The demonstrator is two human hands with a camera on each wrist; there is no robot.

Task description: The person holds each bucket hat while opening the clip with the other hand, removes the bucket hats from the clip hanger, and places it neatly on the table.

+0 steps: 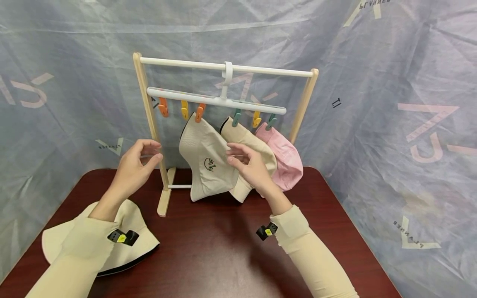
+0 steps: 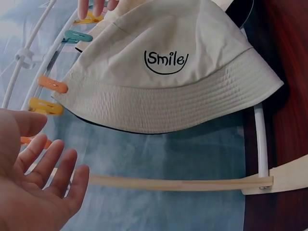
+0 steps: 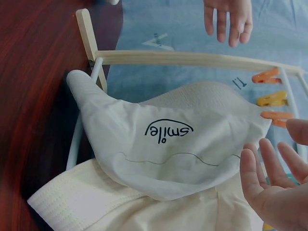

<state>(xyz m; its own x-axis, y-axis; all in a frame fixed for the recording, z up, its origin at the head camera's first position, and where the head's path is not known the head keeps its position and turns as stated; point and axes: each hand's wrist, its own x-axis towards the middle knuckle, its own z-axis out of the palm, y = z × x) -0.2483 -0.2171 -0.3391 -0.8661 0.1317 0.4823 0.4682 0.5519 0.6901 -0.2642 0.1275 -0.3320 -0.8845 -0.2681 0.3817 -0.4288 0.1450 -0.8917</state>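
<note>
My left hand (image 1: pixel 135 163) is raised in front of the rack's left post, fingers loosely bent, holding nothing. My right hand (image 1: pixel 253 165) hovers before the hung hats, likewise relaxed and without anything in it. Between the hands a light beige bucket hat (image 1: pixel 210 165) with a "Smile" print hangs by its brim from an orange clip (image 1: pixel 200 112). Behind it, a green clip (image 1: pixel 236 118) carries a cream bucket hat (image 1: pixel 257 145), partly covered by my right hand. A pink hat (image 1: pixel 287 161) hangs farthest right from another green clip (image 1: pixel 271 121). Another cream bucket hat (image 1: pixel 138 219) lies under my left forearm.
A white clip hanger (image 1: pixel 186 96) hooks over the top rod (image 1: pixel 179 63) of a wooden-posted rack. An orange clip (image 1: pixel 163 107) and two yellow clips, one at left (image 1: pixel 184 110), hold nothing. The dark red table (image 1: pixel 208 260) meets a grey-blue sheet (image 1: pixel 372 124) behind.
</note>
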